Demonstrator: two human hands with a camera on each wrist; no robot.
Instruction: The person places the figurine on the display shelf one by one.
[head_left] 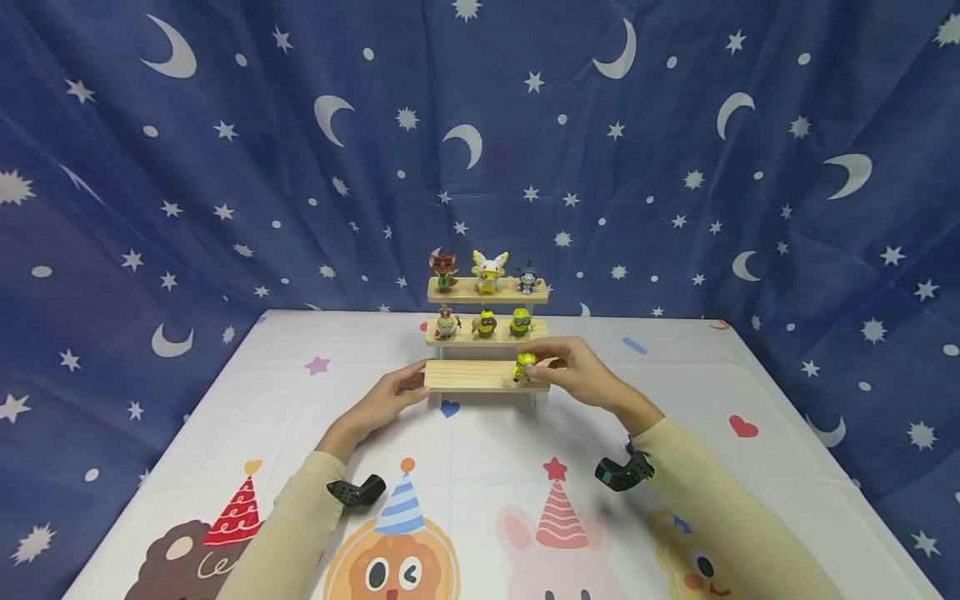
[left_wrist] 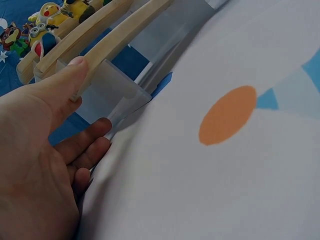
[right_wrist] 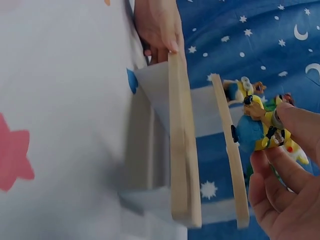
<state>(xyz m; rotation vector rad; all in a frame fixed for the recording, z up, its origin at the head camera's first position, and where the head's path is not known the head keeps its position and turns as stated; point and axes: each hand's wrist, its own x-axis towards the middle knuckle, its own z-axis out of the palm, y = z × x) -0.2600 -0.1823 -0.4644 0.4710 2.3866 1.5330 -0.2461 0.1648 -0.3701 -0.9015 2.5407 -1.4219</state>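
Observation:
A three-tier wooden display stand (head_left: pixel 468 377) with clear supports stands at the back of the table. At the left end of its lowest board, my left hand (head_left: pixel 386 398) grips the edge, the thumb (left_wrist: pixel 75 70) on the wood and a fingertip below it. My right hand (head_left: pixel 573 371) pinches a small yellow Minion figurine (head_left: pixel 524 367) above the right end of that board. In the right wrist view the figurine (right_wrist: pixel 257 127) shows blue and yellow parts between thumb and fingers. Whether it touches the wood is unclear.
Several figurines fill the upper tiers: a fox figure (head_left: pixel 444 272), a white-and-yellow one (head_left: pixel 489 272) and a blue one (head_left: pixel 527 280) on top, with Minions (head_left: pixel 485 323) on the middle board. A dark blue star-and-moon curtain (head_left: pixel 525 125) hangs behind the printed white tablecloth (head_left: pixel 300 417).

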